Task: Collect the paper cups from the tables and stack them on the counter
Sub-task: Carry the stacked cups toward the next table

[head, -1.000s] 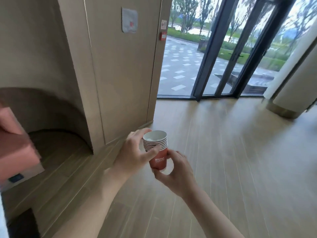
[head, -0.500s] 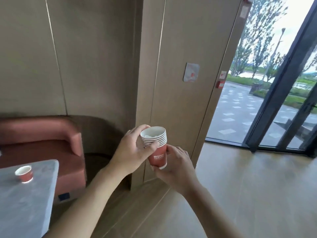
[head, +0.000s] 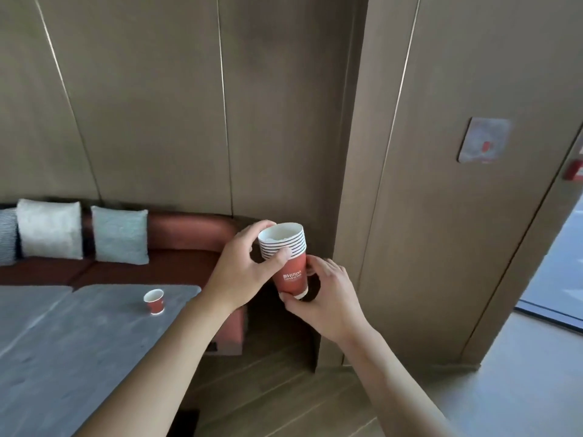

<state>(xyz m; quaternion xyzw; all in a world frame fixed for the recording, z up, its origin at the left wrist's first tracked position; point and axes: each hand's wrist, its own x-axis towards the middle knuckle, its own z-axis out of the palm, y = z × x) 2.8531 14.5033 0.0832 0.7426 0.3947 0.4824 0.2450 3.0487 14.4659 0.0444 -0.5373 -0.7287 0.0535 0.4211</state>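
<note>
Stack of paper cups (head: 287, 259) held upright in mid-air, rims gripped by left hand (head: 242, 270), base pinched by right hand (head: 328, 293), single paper cup (head: 154, 301) left standing on grey table (head: 79, 348) beside red sofa (head: 176, 260)

Both hands meet mid-view on the cup stack (head: 285, 257), the left hand (head: 243, 272) on its left side up by the rims and the right hand (head: 328, 294) under and to the right of its base. Down to the left a lone cup (head: 154, 301) stands upright on the tabletop (head: 79, 342), near its far edge and well apart from the stack. Behind the tabletop runs a sofa (head: 176, 247) against the wall (head: 189, 89), with cushions (head: 120, 234) propped on it at the left.
</note>
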